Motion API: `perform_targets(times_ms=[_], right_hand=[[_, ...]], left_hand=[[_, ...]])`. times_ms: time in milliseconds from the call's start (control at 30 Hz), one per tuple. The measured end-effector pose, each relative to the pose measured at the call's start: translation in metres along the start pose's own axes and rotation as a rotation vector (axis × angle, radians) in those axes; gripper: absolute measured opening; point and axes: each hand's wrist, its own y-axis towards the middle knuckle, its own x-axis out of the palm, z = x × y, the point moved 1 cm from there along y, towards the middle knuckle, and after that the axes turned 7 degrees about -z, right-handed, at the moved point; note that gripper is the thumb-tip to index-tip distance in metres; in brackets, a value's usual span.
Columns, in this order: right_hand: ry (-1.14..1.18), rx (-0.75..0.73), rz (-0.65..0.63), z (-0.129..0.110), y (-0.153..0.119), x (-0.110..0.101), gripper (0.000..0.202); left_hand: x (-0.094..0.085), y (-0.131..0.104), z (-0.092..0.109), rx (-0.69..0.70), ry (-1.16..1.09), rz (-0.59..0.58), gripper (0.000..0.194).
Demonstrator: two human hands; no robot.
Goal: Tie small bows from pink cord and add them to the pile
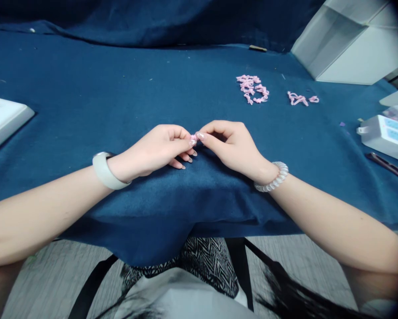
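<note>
A small pink cord piece (193, 137) is pinched between the fingertips of both hands, just above the front part of the blue cloth; the fingers cover most of it. My left hand (162, 148) grips it between thumb and index finger, the other fingers curled loosely below. From the other side, my right hand (232, 144) has its thumb and index fingertip closed at the piece's right end. Farther back lies a cluster of pink knotted cord loops (254, 88). To its right is a smaller group of the same loops (298, 99).
Blue cloth (119, 88) covers the table and hangs over its front edge. At the left is a white box (6, 119). A white bin (352, 48) stands back right, with a small plastic case (387, 135) and a dark pen-like tool (388, 166) nearer.
</note>
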Motion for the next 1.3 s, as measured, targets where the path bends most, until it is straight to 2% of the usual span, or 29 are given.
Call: perform_targets(times_ms=[267,733,1033,1300], right_hand=[[0.070,0.034,0.033,-0.0025,0.0005,-0.0001,0.018],[0.180,0.071,0.050,0.0026,0.0021,-0.0010,0.027],[0.161,0.071,0.031,-0.0007,0.0017,-0.0014,0.023],[0.153,0.083,0.029,-0.0005,0.0012,-0.0010,0.021]], left_hand=[[-0.0010,-0.0012,-0.0017,0.028,0.056,-0.056,0.016],[0.0006,-0.0012,0.0008,0.021,0.042,-0.032,0.018],[-0.0003,-0.0019,0.0003,0.023,-0.009,-0.043,0.012],[0.0008,-0.0024,-0.0027,0.067,0.096,-0.032,0.024]])
